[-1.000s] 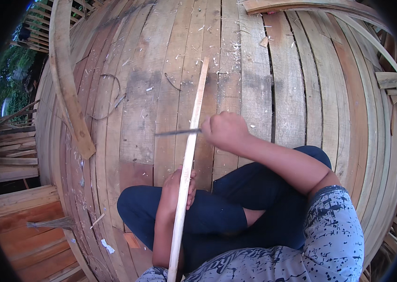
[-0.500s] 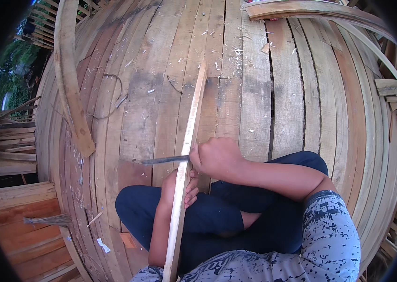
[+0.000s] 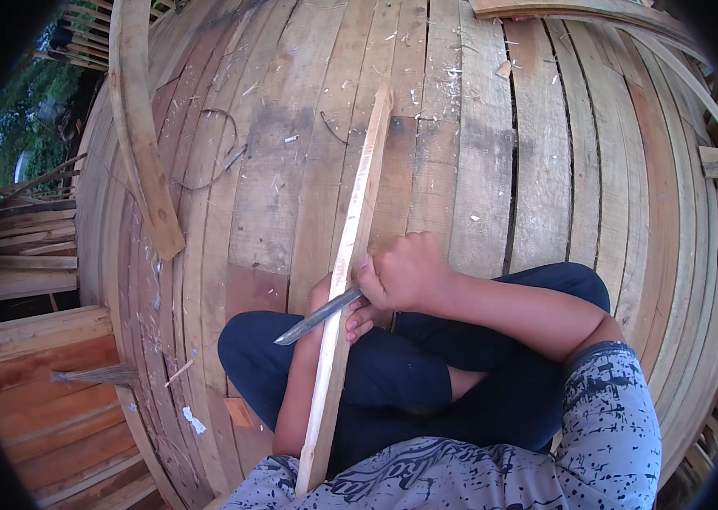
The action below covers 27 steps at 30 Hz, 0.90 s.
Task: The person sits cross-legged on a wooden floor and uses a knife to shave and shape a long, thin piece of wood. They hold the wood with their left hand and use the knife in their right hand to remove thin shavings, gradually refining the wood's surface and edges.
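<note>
A long, narrow wooden strip (image 3: 354,225) slopes from my lap up and away over the plank floor, its pale upper edge freshly shaved. Below it, my left hand (image 3: 360,320) wraps round the strip, fingers curled on its right side and the rest partly hidden by wood and blade. My right hand (image 3: 406,272) is closed in a fist on the handle of a knife (image 3: 318,317); the handle itself is hidden in the fist. The dark blade lies across the strip's upper edge, its tip pointing left and toward me.
Wood shavings (image 3: 452,85) litter the plank floor (image 3: 478,178). At the left lies a curved board (image 3: 142,161), with a thin dark cord (image 3: 227,161) beside it. A bundle of bristles (image 3: 91,375) sticks out at the lower left. More boards (image 3: 588,10) lie at the far right.
My right hand has drawn the knife a little nearer to me, and the blade has turned so its tip points lower. The strip's near end now shows in my lap. The view has shifted slightly.
</note>
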Each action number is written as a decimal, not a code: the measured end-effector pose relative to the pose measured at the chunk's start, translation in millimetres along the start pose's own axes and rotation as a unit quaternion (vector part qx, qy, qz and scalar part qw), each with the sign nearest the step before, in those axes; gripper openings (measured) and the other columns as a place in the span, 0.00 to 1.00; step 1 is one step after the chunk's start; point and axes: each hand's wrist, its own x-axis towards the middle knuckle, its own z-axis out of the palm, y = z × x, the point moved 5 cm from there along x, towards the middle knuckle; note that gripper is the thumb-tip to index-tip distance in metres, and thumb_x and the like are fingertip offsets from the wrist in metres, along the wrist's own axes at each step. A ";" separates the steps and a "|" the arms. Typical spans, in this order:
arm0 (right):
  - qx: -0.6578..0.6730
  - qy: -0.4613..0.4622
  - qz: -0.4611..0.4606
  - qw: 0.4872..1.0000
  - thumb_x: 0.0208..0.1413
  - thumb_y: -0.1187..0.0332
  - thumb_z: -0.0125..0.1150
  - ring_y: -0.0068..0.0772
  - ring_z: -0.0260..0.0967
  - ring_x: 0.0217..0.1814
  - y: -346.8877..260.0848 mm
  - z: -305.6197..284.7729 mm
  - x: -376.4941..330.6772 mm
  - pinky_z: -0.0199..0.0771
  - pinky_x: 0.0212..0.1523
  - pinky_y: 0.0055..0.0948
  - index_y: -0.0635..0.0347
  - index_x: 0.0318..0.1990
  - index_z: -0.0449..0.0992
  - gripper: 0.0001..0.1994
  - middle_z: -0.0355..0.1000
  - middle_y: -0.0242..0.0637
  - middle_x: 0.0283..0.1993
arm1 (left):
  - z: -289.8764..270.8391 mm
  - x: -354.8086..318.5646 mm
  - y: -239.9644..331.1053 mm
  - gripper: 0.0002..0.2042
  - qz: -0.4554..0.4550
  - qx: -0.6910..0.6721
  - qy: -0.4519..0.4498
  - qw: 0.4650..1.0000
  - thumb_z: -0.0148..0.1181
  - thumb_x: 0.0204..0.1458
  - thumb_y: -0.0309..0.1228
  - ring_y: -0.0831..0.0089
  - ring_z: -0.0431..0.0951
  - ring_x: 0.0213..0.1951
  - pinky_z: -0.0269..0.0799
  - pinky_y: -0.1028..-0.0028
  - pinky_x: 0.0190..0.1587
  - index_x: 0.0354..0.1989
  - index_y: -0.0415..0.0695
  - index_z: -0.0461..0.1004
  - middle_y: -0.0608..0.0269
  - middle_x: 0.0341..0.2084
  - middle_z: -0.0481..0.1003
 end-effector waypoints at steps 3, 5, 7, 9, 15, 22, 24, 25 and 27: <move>-0.006 0.060 -0.033 0.998 0.55 0.59 0.50 0.50 0.62 0.08 10.0 3.6 4.1 0.64 0.13 0.46 0.60 0.07 0.68 0.25 0.64 0.48 0.08 | -0.7 4.8 4.6 0.22 -0.004 0.006 -0.007 1.000 0.36 0.65 0.49 0.71 0.63 0.11 0.61 0.71 0.09 0.30 0.43 0.65 0.64 0.17 0.62; 0.009 0.068 -0.038 0.997 0.54 0.59 0.51 0.50 0.61 0.07 11.7 5.4 4.5 0.64 0.13 0.45 0.60 0.06 0.67 0.25 0.63 0.48 0.08 | 2.1 4.9 5.8 0.22 -0.022 -0.004 -0.028 0.999 0.36 0.65 0.49 0.71 0.63 0.11 0.61 0.71 0.09 0.31 0.43 0.65 0.64 0.16 0.62; -0.044 0.012 0.024 0.999 0.56 0.60 0.49 0.53 0.65 0.11 28.0 7.5 12.8 0.68 0.17 0.48 0.61 0.08 0.70 0.25 0.66 0.50 0.10 | 5.6 0.5 3.6 0.19 0.028 -0.048 0.009 0.998 0.36 0.65 0.48 0.72 0.63 0.11 0.62 0.71 0.09 0.35 0.44 0.64 0.65 0.15 0.61; -0.110 0.100 0.198 0.969 0.59 0.60 0.45 0.58 0.71 0.18 108.0 -18.9 40.6 0.74 0.23 0.51 0.63 0.13 0.74 0.24 0.70 0.53 0.16 | 8.1 -3.9 -7.0 0.17 0.009 0.009 -0.012 1.000 0.36 0.65 0.47 0.73 0.62 0.10 0.61 0.72 0.08 0.36 0.45 0.63 0.66 0.14 0.60; -0.038 -0.060 0.171 0.983 0.61 0.59 0.44 0.61 0.74 0.25 44.0 -15.3 16.7 0.75 0.29 0.55 0.64 0.20 0.78 0.24 0.74 0.56 0.22 | 11.1 -5.4 -11.9 0.16 0.029 0.116 0.063 0.991 0.33 0.66 0.43 0.75 0.61 0.08 0.59 0.75 0.07 0.35 0.45 0.62 0.67 0.12 0.60; -0.069 0.049 0.151 0.985 0.60 0.60 0.45 0.60 0.72 0.19 105.2 -27.3 37.4 0.76 0.29 0.53 0.65 0.16 0.75 0.24 0.71 0.55 0.16 | 18.5 -7.7 -5.3 0.16 0.048 0.209 0.110 0.971 0.33 0.67 0.40 0.78 0.60 0.07 0.59 0.77 0.07 0.35 0.43 0.64 0.67 0.13 0.61; -0.078 0.002 0.152 0.985 0.59 0.61 0.45 0.59 0.72 0.20 49.9 -25.3 26.6 0.76 0.27 0.51 0.65 0.15 0.75 0.24 0.71 0.55 0.17 | 13.7 -6.9 -0.3 0.15 0.058 0.230 0.096 0.967 0.33 0.67 0.39 0.78 0.60 0.07 0.59 0.78 0.07 0.35 0.43 0.64 0.67 0.13 0.61; -0.074 -0.048 0.130 0.988 0.59 0.61 0.45 0.59 0.72 0.20 22.4 -22.0 15.2 0.76 0.27 0.50 0.64 0.15 0.75 0.23 0.71 0.55 0.17 | 14.5 -7.6 -0.1 0.15 0.060 0.243 0.115 0.961 0.33 0.67 0.38 0.78 0.60 0.07 0.59 0.78 0.07 0.35 0.43 0.64 0.67 0.13 0.61; -0.075 -0.065 0.118 0.988 0.59 0.62 0.45 0.58 0.73 0.20 17.7 -18.5 12.1 0.76 0.26 0.50 0.64 0.16 0.76 0.23 0.72 0.55 0.18 | 11.6 -8.4 -0.2 0.14 0.057 0.234 0.109 0.964 0.36 0.65 0.39 0.76 0.61 0.07 0.60 0.76 0.06 0.35 0.43 0.63 0.67 0.13 0.61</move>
